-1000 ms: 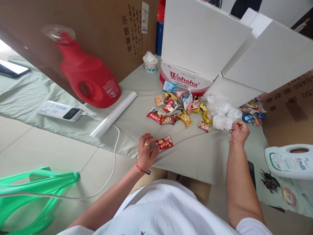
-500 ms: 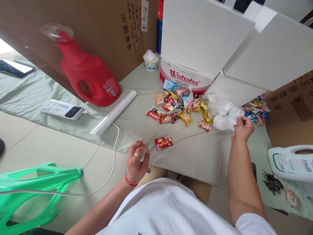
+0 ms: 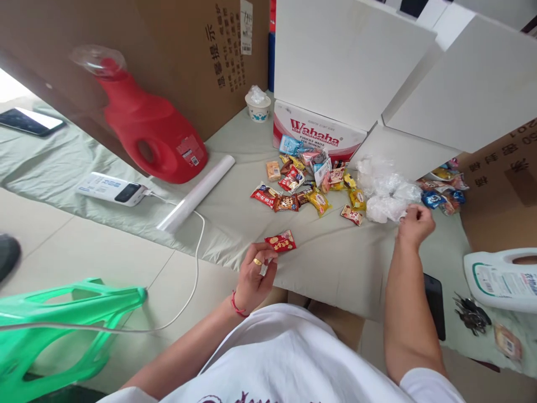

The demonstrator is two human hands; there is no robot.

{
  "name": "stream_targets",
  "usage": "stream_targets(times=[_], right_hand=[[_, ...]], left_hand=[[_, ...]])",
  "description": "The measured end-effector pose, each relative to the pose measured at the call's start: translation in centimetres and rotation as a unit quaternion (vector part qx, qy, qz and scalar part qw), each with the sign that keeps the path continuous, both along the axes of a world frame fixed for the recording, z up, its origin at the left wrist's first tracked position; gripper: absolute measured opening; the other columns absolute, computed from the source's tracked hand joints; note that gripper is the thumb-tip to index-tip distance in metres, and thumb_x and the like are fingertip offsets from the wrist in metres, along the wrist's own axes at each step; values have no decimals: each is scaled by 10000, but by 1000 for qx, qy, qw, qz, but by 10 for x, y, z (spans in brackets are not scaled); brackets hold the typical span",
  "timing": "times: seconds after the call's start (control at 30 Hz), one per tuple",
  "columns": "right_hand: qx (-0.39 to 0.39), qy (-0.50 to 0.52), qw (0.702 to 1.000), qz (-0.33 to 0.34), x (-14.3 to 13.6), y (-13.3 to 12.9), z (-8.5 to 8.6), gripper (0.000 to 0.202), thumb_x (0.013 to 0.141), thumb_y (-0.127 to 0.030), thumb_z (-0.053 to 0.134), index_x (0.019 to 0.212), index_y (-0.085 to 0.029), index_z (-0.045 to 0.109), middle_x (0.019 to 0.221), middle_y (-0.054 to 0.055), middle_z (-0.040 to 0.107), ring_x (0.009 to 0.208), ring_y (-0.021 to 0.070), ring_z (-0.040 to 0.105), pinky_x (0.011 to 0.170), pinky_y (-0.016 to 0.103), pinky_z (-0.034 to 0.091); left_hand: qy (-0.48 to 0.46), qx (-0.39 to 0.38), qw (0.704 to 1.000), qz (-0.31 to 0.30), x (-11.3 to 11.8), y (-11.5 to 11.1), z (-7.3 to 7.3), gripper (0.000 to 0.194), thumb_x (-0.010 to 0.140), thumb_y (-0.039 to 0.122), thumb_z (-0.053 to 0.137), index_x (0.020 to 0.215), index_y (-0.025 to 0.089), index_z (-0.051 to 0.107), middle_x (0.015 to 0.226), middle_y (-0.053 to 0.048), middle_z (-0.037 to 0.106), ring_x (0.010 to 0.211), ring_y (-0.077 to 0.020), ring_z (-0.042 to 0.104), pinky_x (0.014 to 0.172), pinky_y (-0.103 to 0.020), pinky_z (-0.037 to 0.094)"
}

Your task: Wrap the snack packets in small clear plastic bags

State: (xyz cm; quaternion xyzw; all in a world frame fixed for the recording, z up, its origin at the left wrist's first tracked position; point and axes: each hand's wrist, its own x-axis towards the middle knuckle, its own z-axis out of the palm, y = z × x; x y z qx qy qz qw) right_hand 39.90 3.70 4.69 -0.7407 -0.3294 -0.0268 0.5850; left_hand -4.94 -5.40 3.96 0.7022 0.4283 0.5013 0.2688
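Note:
My left hand (image 3: pixel 255 277), with a gold ring and a red cord bracelet, is at the near edge of the cloth. Its fingers are loosely curved, with nothing seen between them and the thumb. Just beyond the fingertips lies a small red snack packet (image 3: pixel 282 241); whether they touch it I cannot tell. On the right, my right hand (image 3: pixel 416 224) pinches the near edge of a bunch of clear plastic bags (image 3: pixel 388 196). A heap of wrapped snacks (image 3: pixel 289 179) lies to their left, with a small cream-and-red packet (image 3: pixel 351 215) close by.
Behind stand a Wahaha carton (image 3: pixel 319 126), white boxes (image 3: pixel 327 56) and a paper cup (image 3: pixel 257 104). To the left are a red jug (image 3: pixel 155 134), a clear roll (image 3: pixel 197 193) and a cabled power bank (image 3: pixel 111 188). A white bottle (image 3: pixel 499 280) and keys (image 3: pixel 472 314) lie right.
My left hand has moved right and forward, up to the red packet. My right hand stays at the plastic bags, slightly lower. The view has shifted a little.

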Motion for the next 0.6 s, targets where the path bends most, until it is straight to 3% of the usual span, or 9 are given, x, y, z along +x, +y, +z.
stream_targets(times=[0.13, 0.23, 0.33, 0.4, 0.47, 0.53, 0.6], right_hand=[[160, 149, 974, 57, -21, -30, 10, 250, 824, -412, 708, 817, -224, 542, 685, -52, 467, 548, 91, 413, 491, 233, 380], [224, 306, 913, 150, -46, -59, 10, 286, 722, -293, 799, 740, -217, 524, 646, -69, 457, 551, 75, 438, 519, 212, 427], [244, 442, 842, 188, -88, -91, -1, 226, 697, -316, 818, 781, -232, 626, 759, -25, 630, 714, 127, 606, 684, 286, 550], [175, 475, 834, 218, -122, -111, -14, 226, 734, -411, 801, 815, -249, 666, 824, 3, 683, 802, 174, 652, 764, 346, 569], [70, 449, 849, 269, -153, -130, -24, 265, 786, -486, 771, 839, -249, 663, 808, 0, 661, 740, 168, 618, 711, 323, 538], [-27, 365, 874, 319, -172, -143, -29, 297, 849, -528, 727, 874, -243, 650, 790, -9, 620, 687, 150, 554, 660, 285, 480], [-81, 266, 892, 357, -178, -150, -28, 313, 904, -548, 672, 911, -236, 643, 829, 3, 608, 724, 157, 534, 687, 285, 457]], left_hand=[[-13, -48, 999, -12, -6, -9, -11, 117, 952, 121, 526, 932, 216, 592, 892, -22, 600, 741, -127, 570, 652, -262, 485], [-48, -137, 988, -43, -2, -14, -20, 75, 962, 207, 557, 899, 207, 597, 803, -10, 590, 688, -124, 541, 641, -268, 465], [-139, -290, 940, -110, 14, -13, -20, 181, 976, 381, 587, 974, 201, 607, 830, -24, 615, 675, -123, 570, 569, -244, 452], [-210, -383, 886, -158, 30, -9, -13, 347, 946, 509, 620, 1108, 204, 586, 1014, -73, 648, 756, -151, 639, 515, -226, 459], [-261, -449, 833, -192, 48, -4, -4, 570, 884, 592, 676, 1289, 219, 531, 1261, -141, 603, 950, -224, 687, 545, -252, 530], [-296, -502, 784, -213, 66, 3, 3, 730, 831, 609, 731, 1413, 240, 490, 1396, -171, 546, 1162, -296, 643, 669, -317, 599], [-302, -542, 751, -225, 80, 10, 4, 806, 744, 531, 845, 1428, 258, 516, 1403, -155, 565, 1225, -311, 606, 774, -346, 600]])
